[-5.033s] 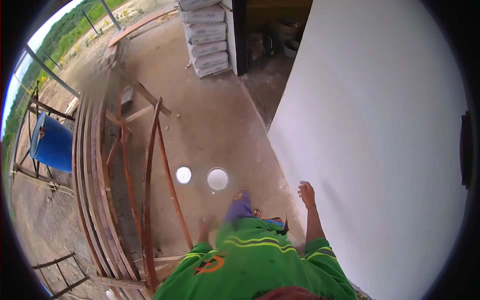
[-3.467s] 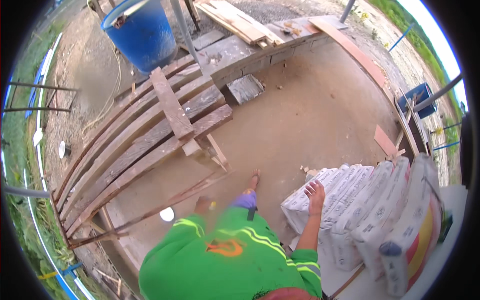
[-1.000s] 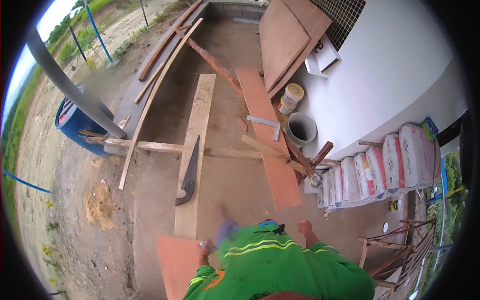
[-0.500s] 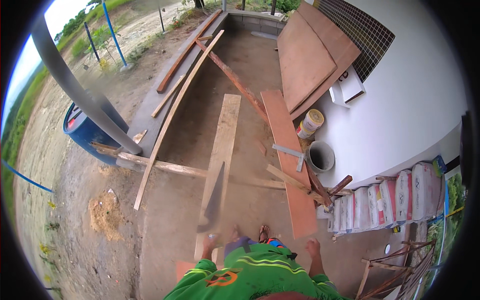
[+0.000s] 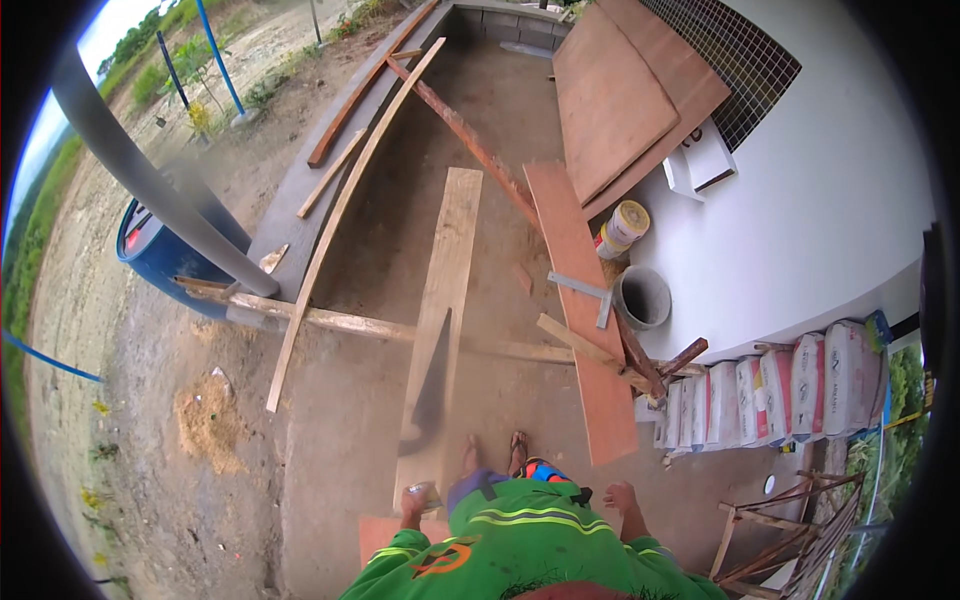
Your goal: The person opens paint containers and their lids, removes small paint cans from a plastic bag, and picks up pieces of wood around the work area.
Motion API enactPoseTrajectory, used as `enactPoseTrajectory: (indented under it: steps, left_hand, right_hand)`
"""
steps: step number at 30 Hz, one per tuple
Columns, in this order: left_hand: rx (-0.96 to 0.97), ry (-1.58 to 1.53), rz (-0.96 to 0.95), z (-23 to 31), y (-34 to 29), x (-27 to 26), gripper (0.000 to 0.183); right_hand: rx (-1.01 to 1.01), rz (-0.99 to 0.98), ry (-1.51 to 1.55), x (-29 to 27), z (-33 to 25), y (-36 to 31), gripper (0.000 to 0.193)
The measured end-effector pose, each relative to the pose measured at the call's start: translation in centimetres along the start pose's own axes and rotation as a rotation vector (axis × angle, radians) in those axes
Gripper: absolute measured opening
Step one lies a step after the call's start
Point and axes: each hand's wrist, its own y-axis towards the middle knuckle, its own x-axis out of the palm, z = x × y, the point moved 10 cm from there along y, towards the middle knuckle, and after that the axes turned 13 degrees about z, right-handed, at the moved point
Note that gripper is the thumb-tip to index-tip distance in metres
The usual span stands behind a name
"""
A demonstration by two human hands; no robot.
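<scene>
My left hand is closed at the near end of a long pale wooden plank. A small silvery thing shows at its fingers, too small to name. On the plank lies a handsaw with a dark tapering blade, its wide end toward me. My right hand hangs at my right side, fingers loosely apart and nothing in them. Beyond it, a reddish-brown board slants away from me. A metal square lies across that board, next to a short wood offcut.
A horizontal pole runs under the plank. Paper sacks line the white wall at right, past a grey bucket and a white-yellow pail. Plywood sheets lean behind. A blue barrel and a grey post stand left.
My left hand has come slightly up against the plank's near end. The right hand's fingers have loosened and spread. The view has shifted a little; the saw and boards lie as before.
</scene>
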Motion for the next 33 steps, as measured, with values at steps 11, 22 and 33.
enactPoseTrajectory:
  steps: [11,22,33]
  left_hand:
    - [0.119,0.019,0.045,4.8,0.9,0.7,0.041]
    - [0.31,0.019,0.038,17.1,-1.8,3.8,0.036]
    - [0.344,-0.049,-0.053,20.4,8.6,7.2,0.041]
  right_hand:
    - [-0.464,0.247,0.043,-0.2,-10.8,3.1,0.017]
    - [-0.151,0.122,0.341,3.0,-6.5,6.7,0.007]
    - [0.251,0.092,0.388,2.1,3.7,4.6,0.011]
